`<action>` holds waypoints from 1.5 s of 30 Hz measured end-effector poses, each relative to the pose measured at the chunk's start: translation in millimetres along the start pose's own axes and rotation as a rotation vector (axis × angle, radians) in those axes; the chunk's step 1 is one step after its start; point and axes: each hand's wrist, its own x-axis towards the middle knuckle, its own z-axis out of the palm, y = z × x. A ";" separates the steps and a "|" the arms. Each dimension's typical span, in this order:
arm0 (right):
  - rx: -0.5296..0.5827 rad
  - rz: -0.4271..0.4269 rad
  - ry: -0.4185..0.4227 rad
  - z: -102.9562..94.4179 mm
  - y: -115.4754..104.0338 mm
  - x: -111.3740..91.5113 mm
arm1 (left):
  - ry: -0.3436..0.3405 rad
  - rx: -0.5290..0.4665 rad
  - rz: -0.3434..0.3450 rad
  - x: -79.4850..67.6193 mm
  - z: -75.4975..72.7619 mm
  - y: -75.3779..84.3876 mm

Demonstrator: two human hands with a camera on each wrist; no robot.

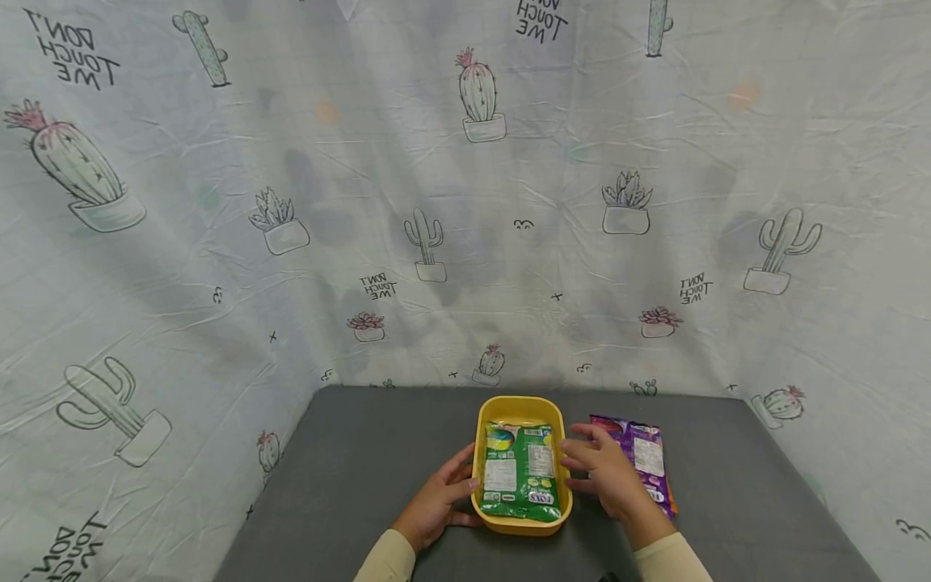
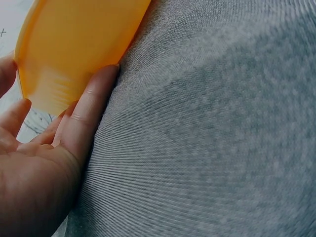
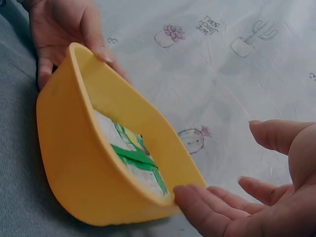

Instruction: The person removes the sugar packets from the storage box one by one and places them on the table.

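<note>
A yellow plastic bin (image 1: 520, 529) stands on the grey table, with a green snack bag (image 1: 520, 473) lying flat inside, its printed back up. My left hand (image 1: 440, 495) touches the bin's left side, its fingers reaching along the outer wall in the left wrist view. On the opposite side is my right hand (image 1: 605, 473), fingers spread and slightly bent, with fingertips (image 3: 183, 193) right at the rim. Purple snack bags (image 1: 650, 457) lie partly beneath the right hand in the head view, and that hand hides some of them.
An orange edge (image 1: 673, 501) of another packet peeks out beside the purple bags. Grey cloth (image 1: 364, 453) covers the table. Behind and at both sides hangs a pale curtain (image 1: 509, 202) printed with cacti, meeting the table's far edge just beyond the bin.
</note>
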 end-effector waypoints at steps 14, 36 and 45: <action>-0.055 0.015 -0.051 21.7 -5.6 0.5 | 0.007 0.000 -0.019 -1.3 2.7 4.3; -0.183 0.054 -0.059 39.4 5.0 9.8 | 0.024 -0.010 -0.027 2.3 2.4 2.4; -0.216 0.016 -0.059 47.6 13.0 14.2 | 0.028 0.000 -0.031 3.5 3.8 3.0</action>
